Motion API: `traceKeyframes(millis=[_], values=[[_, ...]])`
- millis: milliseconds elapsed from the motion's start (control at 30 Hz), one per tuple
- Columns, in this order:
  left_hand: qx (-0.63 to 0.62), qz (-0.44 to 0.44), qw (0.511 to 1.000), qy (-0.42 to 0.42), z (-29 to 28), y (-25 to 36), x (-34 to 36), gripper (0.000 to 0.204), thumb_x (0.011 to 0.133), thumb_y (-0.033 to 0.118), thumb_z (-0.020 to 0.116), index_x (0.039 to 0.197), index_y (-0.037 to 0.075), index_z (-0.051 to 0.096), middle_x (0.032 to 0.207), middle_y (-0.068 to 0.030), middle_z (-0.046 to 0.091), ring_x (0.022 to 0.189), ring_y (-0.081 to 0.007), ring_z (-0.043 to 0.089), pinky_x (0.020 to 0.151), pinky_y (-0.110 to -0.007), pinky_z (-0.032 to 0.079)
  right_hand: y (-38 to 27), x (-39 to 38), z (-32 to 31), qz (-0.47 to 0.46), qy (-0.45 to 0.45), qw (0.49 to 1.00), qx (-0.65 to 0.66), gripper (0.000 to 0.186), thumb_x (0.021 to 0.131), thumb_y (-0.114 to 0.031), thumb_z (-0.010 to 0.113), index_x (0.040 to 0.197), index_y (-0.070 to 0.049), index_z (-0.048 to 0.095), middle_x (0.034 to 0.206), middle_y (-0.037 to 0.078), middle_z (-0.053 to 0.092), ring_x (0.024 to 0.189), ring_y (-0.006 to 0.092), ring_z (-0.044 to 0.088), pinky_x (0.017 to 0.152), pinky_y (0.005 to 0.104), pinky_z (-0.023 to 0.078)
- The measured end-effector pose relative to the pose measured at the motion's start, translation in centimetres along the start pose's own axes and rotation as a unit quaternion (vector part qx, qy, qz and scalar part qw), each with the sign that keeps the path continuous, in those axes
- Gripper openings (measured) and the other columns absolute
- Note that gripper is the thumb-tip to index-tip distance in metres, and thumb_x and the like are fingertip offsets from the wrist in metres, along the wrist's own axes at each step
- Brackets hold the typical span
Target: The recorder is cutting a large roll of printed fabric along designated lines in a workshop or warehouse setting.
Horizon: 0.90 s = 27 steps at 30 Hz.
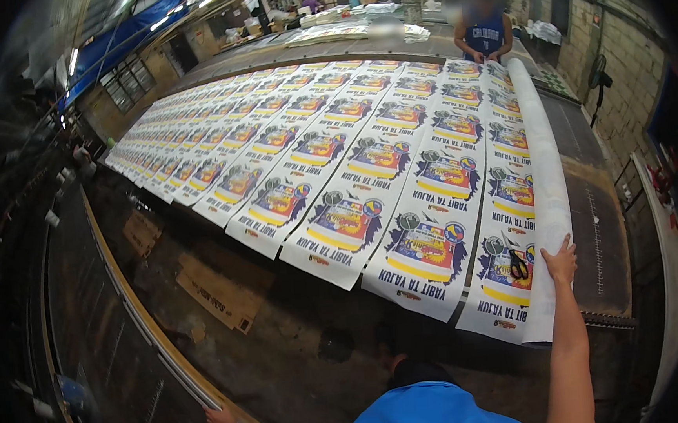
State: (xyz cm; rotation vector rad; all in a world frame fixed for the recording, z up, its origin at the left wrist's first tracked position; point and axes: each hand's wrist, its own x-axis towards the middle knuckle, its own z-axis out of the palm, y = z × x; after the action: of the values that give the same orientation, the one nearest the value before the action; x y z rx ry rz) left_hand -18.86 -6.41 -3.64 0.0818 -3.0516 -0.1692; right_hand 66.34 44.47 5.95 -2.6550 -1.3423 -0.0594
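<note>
The right hand (560, 262) lies flat, fingers spread, on the long white paper roll (546, 189) (black-handled scissors (517, 263) just beside); the left hand (221, 418) grips the table's metal rail (146, 319).

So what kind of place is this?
Probably a printing workshop. Long rows of colourful printed sheets cover a very long table. The person's right hand rests on the white roll beside some scissors, the left hand holds a rail, and another person works opposite.
</note>
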Motion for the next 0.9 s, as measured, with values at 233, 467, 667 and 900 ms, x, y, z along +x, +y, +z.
traceKeyframes(millis=[233, 467, 667, 900], values=[[-0.005, -0.02, 0.996, -0.086, -1.3, 0.6, -0.6, 0.057, 0.089, 0.048, 0.063, 0.125, 0.004, 0.06, 0.128, -0.0184, 0.057, 0.115, -0.039, 0.054, 0.099, -0.054, 0.04, 0.3, 0.5, 0.4, 0.02, 0.004, 1.0, -0.022, 0.105, 0.074, -0.057, 0.072, 0.155, -0.014, 0.02, 0.149, 0.023, 0.035, 0.122, 0.0425, 0.051, 0.097, 0.0542, 0.046], [0.019, -0.01, 0.999, -0.027, 1.2, 6.4, 1.1, 0.056, 0.088, 0.043, 0.064, 0.127, 0.003, 0.057, 0.129, -0.0189, 0.056, 0.117, -0.0389, 0.053, 0.1, -0.053, 0.04, 0.0, 0.4, 0.1, 0.019, -0.006, 0.999, -0.025, 0.11, 0.073, -0.065, 0.07, 0.156, -0.016, 0.017, 0.151, 0.021, 0.033, 0.127, 0.0409, 0.048, 0.1, 0.0519, 0.044], [0.014, 0.009, 1.0, -0.023, 2.3, 10.9, 2.4, 0.055, 0.088, 0.038, 0.065, 0.129, 0.003, 0.055, 0.13, -0.0193, 0.055, 0.118, -0.0388, 0.053, 0.1, -0.053, 0.04, -0.7, 0.2, -0.3, 0.022, -0.015, 1.0, -0.015, 0.11, 0.072, -0.062, 0.073, 0.156, -0.016, 0.017, 0.153, 0.022, 0.032, 0.13, 0.0408, 0.045, 0.104, 0.0507, 0.042], [0.005, 0.037, 0.999, -0.019, 3.3, 14.6, 3.6, 0.056, 0.087, 0.032, 0.066, 0.132, 0.002, 0.052, 0.131, -0.0197, 0.054, 0.119, -0.0388, 0.052, 0.101, -0.052, 0.04, -0.4, 0.5, 0.4, 0.032, -0.014, 0.999, 0.018, 0.111, 0.07, -0.056, 0.077, 0.155, -0.016, 0.018, 0.152, 0.021, 0.033, 0.131, 0.041, 0.044, 0.105, 0.0507, 0.04]])
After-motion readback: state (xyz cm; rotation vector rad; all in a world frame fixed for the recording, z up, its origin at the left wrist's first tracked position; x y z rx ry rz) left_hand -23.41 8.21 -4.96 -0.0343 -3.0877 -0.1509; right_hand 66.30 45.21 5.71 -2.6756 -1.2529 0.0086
